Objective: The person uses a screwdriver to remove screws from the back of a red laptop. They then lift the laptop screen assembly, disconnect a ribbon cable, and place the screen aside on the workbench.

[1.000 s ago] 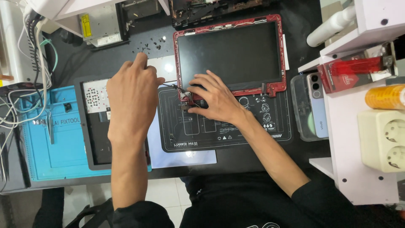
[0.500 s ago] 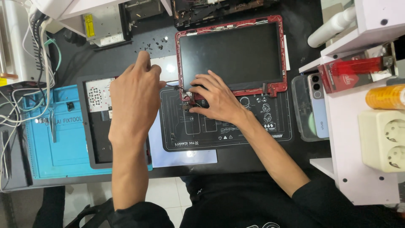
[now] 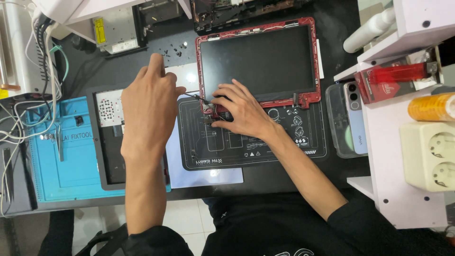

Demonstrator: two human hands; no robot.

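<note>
A laptop screen in a red frame (image 3: 258,60) lies flat on the black bench, its lower edge over a black work mat with white diagrams (image 3: 265,144). My right hand (image 3: 239,113) rests on the frame's lower left corner, its fingers and thumb pinched around the small hinge there. My left hand (image 3: 151,111) hovers just to the left, closed on a thin dark tool (image 3: 190,95) whose tip points at that same corner.
Several loose black screws (image 3: 173,51) lie behind my left hand. A dark panel (image 3: 106,156) and a blue mat (image 3: 71,161) sit at left, beside cables (image 3: 19,118). At right are a phone (image 3: 354,118) and a white shelf (image 3: 393,142) with a socket (image 3: 429,154).
Both hands stay at the frame's lower left corner; only slight shifts of the fingers and of the view.
</note>
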